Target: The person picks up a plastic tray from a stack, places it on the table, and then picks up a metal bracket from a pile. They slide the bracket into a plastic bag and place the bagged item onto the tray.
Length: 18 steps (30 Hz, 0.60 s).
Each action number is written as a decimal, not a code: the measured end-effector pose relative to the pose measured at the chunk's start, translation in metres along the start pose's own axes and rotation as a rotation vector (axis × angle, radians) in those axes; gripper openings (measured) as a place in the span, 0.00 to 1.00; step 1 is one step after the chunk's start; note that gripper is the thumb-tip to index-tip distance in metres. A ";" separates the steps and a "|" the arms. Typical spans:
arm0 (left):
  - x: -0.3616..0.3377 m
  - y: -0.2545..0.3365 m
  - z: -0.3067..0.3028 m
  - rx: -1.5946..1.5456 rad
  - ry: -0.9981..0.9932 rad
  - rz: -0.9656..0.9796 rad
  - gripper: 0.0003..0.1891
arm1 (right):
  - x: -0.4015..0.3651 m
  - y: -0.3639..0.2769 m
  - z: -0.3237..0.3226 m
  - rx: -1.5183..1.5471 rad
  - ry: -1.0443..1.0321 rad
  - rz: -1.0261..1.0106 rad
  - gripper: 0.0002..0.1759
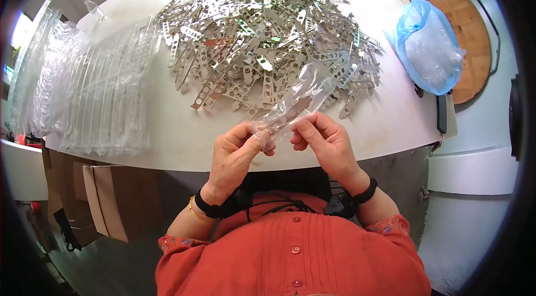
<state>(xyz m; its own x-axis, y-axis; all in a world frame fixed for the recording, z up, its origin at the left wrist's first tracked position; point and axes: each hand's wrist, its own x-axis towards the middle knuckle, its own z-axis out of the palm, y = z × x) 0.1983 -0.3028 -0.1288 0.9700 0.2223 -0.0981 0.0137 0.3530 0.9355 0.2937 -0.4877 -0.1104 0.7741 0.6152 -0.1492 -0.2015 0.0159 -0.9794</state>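
Observation:
Close to the table's near edge, a clear plastic bag is stretched between my two hands, its far end reaching over the heap of metal parts. My left hand pinches the near left corner of the bag between thumb and fingers. On the other side, my right hand grips the bag's right edge between thumb and forefinger. Just beyond lies a large heap of flat metal strips with round holes, some showing through the clear film.
Filled clear plastic packs stand in a row on the table's left. A small clear bottle lies behind them. At the right edge hangs a blue plastic bag beside a round wooden board. Cardboard boxes stand below left.

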 end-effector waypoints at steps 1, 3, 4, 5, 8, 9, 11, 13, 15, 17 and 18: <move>0.000 0.000 0.000 0.003 -0.006 -0.002 0.08 | 0.000 0.001 0.001 0.039 -0.012 0.000 0.12; 0.000 -0.001 0.000 0.047 -0.024 0.017 0.08 | 0.000 0.002 0.006 0.040 -0.020 -0.014 0.11; -0.001 -0.001 0.002 0.050 -0.028 0.015 0.08 | 0.000 0.003 0.007 0.038 -0.034 -0.026 0.11; -0.001 -0.001 0.004 0.043 -0.014 0.016 0.08 | -0.002 0.006 0.008 0.040 -0.031 -0.027 0.11; -0.002 0.000 0.006 0.038 -0.007 0.022 0.08 | -0.004 0.014 0.009 -0.091 -0.127 -0.107 0.10; -0.001 0.000 0.007 0.036 -0.013 0.027 0.07 | -0.005 0.014 0.010 -0.053 -0.127 -0.091 0.10; -0.002 0.000 0.008 0.025 0.000 0.022 0.07 | -0.005 0.013 0.008 -0.014 -0.122 -0.078 0.09; -0.001 0.001 0.008 0.014 0.020 0.020 0.07 | -0.005 0.008 0.005 0.098 -0.059 -0.057 0.09; -0.001 0.000 0.006 0.067 -0.026 0.045 0.06 | -0.004 0.004 0.002 0.096 -0.035 -0.053 0.09; -0.001 -0.001 0.006 0.083 -0.042 0.049 0.06 | -0.002 0.003 -0.001 0.091 -0.010 -0.049 0.09; -0.001 -0.002 0.006 0.097 -0.055 0.053 0.06 | -0.001 0.005 -0.002 0.112 -0.014 -0.037 0.09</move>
<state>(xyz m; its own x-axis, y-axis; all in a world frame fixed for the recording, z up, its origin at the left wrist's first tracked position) 0.1994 -0.3094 -0.1282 0.9818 0.1873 -0.0311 -0.0173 0.2515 0.9677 0.2929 -0.4898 -0.1157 0.7739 0.6237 -0.1104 -0.2392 0.1264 -0.9627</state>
